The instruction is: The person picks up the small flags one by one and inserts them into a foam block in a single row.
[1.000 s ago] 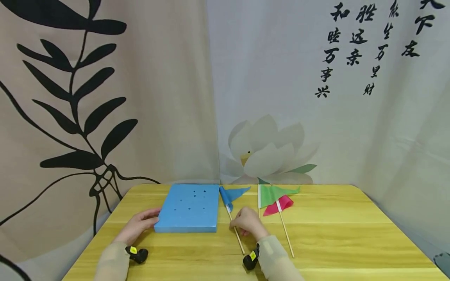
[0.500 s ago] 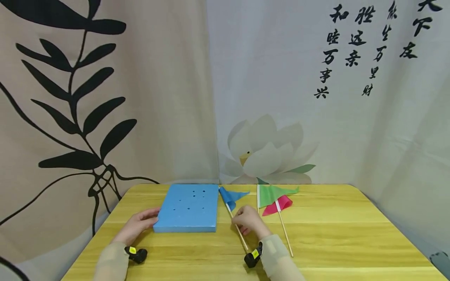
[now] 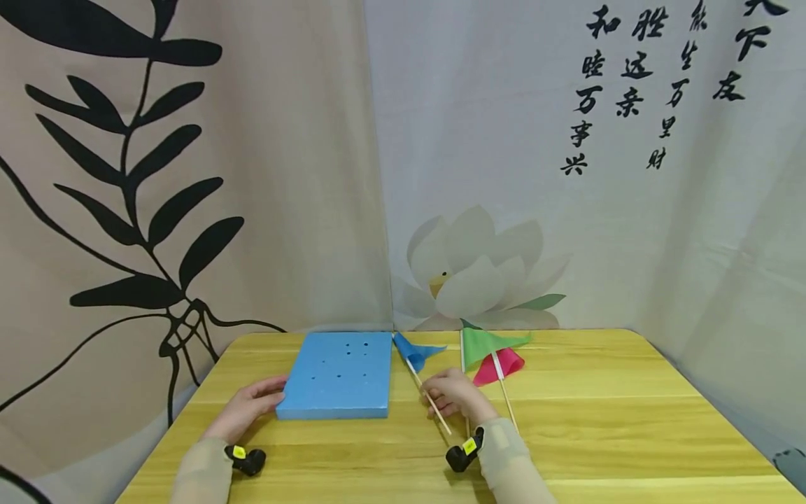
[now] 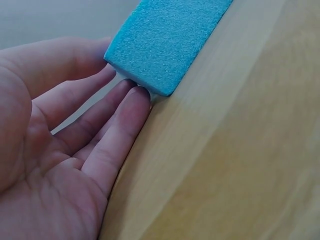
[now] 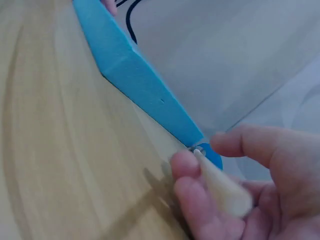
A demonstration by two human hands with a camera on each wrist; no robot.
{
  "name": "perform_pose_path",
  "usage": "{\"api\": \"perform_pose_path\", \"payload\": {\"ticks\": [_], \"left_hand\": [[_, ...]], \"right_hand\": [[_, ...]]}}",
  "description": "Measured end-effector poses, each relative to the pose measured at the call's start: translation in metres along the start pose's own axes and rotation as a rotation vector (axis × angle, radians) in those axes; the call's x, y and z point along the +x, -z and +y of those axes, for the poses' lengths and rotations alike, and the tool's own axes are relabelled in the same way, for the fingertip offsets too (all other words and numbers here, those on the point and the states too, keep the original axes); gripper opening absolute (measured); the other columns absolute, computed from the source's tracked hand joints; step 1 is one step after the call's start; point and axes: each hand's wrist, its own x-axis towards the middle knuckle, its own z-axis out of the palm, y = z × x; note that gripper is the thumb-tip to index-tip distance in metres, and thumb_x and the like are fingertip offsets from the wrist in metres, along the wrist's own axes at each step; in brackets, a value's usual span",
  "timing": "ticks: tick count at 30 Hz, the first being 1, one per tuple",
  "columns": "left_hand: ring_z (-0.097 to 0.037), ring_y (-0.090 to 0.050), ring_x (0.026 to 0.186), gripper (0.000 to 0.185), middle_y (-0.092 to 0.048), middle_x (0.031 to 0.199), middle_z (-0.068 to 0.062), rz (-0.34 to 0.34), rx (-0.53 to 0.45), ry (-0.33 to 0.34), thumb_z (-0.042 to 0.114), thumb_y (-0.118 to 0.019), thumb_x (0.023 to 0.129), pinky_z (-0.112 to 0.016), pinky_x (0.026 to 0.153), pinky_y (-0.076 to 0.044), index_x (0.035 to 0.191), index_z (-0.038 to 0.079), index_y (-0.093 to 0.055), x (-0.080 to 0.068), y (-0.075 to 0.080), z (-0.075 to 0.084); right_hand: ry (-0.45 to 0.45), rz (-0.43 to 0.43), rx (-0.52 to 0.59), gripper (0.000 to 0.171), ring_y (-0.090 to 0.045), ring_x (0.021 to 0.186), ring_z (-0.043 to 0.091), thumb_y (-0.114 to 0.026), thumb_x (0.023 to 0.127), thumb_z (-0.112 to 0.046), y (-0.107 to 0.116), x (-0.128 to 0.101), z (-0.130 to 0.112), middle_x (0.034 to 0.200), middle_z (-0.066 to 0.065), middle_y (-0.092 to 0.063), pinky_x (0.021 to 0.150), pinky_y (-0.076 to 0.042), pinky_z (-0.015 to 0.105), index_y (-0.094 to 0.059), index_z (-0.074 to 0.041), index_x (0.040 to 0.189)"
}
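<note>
Several empty holes [image 3: 345, 348] in foam block [image 3: 334, 392]

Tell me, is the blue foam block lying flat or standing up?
Flat: the blue foam block lies broad face up, holes showing, on the table.

Foam block [image 3: 336, 374] matt, grainy; table [image 3: 598, 434] smooth wood, slight sheen; blue flag [image 3: 417, 352] thin cloth, wooden stick.

Bright, even, soft indoor light, without glare. Faint, diffuse shadows under the foam block [image 3: 336, 374] and beneath the right hand [image 3: 455, 395] on the table [image 3: 598, 434]. Sharp in the head view, with slight wide-angle bending at the edges. Close, soft focus in both wrist views, the stick [image 5: 222, 187] blurred.
</note>
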Motion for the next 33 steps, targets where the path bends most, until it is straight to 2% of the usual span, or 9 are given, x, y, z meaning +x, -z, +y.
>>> {"api": "perform_pose_path", "payload": {"ticks": [7, 14, 21, 28, 33], "left_hand": [[-0.036, -0.047, 0.126, 0.061, -0.043, 0.143, -0.025, 0.005, -0.009, 0.014, 0.025, -0.065, 0.094, -0.044, 0.097, -0.047, 0.144, -0.003, -0.043, -0.002, 0.000, -0.003], [-0.038, -0.045, 0.127, 0.061, -0.041, 0.144, -0.025, 0.007, -0.002, -0.001, 0.027, -0.065, 0.095, -0.045, 0.098, -0.047, 0.144, -0.002, -0.043, 0.000, 0.000, 0.002], [-0.037, -0.046, 0.127, 0.060, -0.042, 0.144, -0.025, 0.007, 0.002, 0.011, 0.027, -0.065, 0.095, -0.044, 0.097, -0.047, 0.144, -0.001, -0.044, 0.000, 0.000, 0.001], [-0.038, -0.045, 0.128, 0.060, -0.041, 0.145, -0.025, 0.005, -0.003, 0.018, 0.025, -0.064, 0.095, -0.044, 0.098, -0.047, 0.144, -0.002, -0.043, -0.002, -0.001, 0.001], [-0.038, -0.044, 0.128, 0.059, -0.040, 0.145, -0.025, 0.001, 0.003, 0.000, 0.026, -0.063, 0.096, -0.044, 0.098, -0.047, 0.144, -0.001, -0.043, -0.002, -0.002, 0.002]], "right_hand": [[-0.021, -0.020, 0.026, 0.031, -0.066, 0.059, 0.017, -0.061, 0.092, -0.014, 0.003, 0.002, 0.002, 0.079, 0.010, -0.069, 0.054, -0.057, 0.030, -0.064, 0.008, 0.113], [-0.008, -0.007, 0.026, 0.029, -0.065, 0.059, 0.015, -0.061, 0.091, -0.010, 0.007, 0.002, -0.003, 0.078, 0.009, -0.068, 0.052, -0.055, 0.027, -0.064, 0.009, 0.113], [0.001, 0.029, 0.017, 0.029, -0.065, 0.059, 0.016, -0.061, 0.092, -0.011, 0.009, 0.001, -0.007, 0.081, 0.009, -0.068, 0.055, -0.057, 0.030, -0.064, 0.007, 0.114], [0.070, 0.040, 0.092, 0.036, -0.067, 0.066, 0.020, -0.060, 0.093, -0.009, 0.014, -0.002, -0.018, 0.089, 0.014, -0.066, 0.061, -0.059, 0.035, -0.057, 0.010, 0.124], [0.199, 0.029, 0.112, 0.037, -0.069, 0.077, 0.031, -0.059, 0.095, -0.011, 0.016, -0.003, -0.027, 0.095, 0.018, -0.064, 0.067, -0.059, 0.043, -0.054, 0.005, 0.129]]}}
